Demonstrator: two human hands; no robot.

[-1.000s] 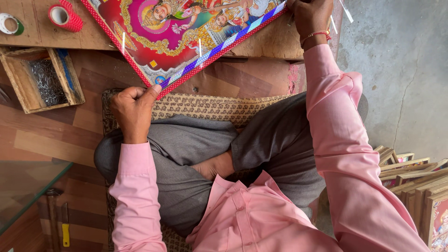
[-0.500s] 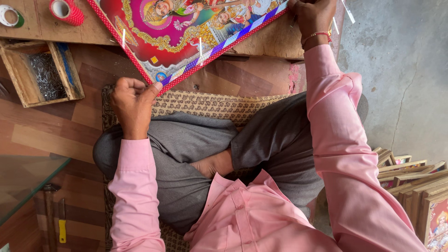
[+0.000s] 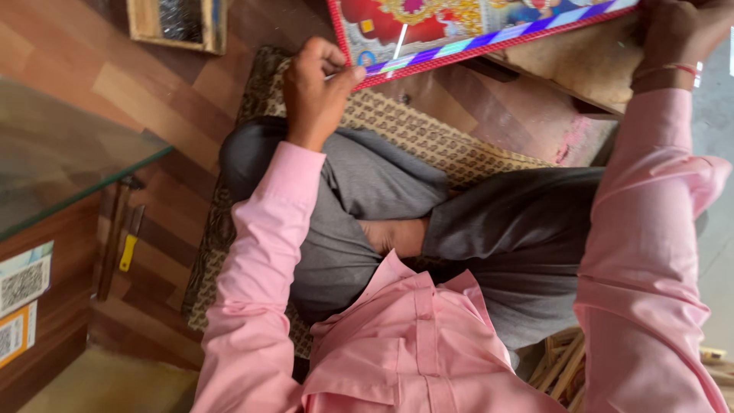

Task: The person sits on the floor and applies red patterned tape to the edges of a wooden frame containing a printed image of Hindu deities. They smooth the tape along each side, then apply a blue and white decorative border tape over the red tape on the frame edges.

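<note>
The framed picture lies at the top of the head view, a colourful print with a red beaded border and a blue-and-white striped inner edge. Only its lower portion is in view. It rests on a low wooden board, tilted so that its left corner sits lower than its right.

The left hand is closed on the lower left corner of the framed picture, thumb pressed against the red border, fingers curled. The right hand is partly cut off by the top edge; it rests at the right end of the frame, but whether it grips cannot be told. A red thread bracelet circles that wrist.

The person sits cross-legged on a patterned woven mat, wearing a pink shirt and grey trousers. The mat lies on a wooden floor. A small wooden box stands at upper left. A glass sheet extends along the left edge.
</note>
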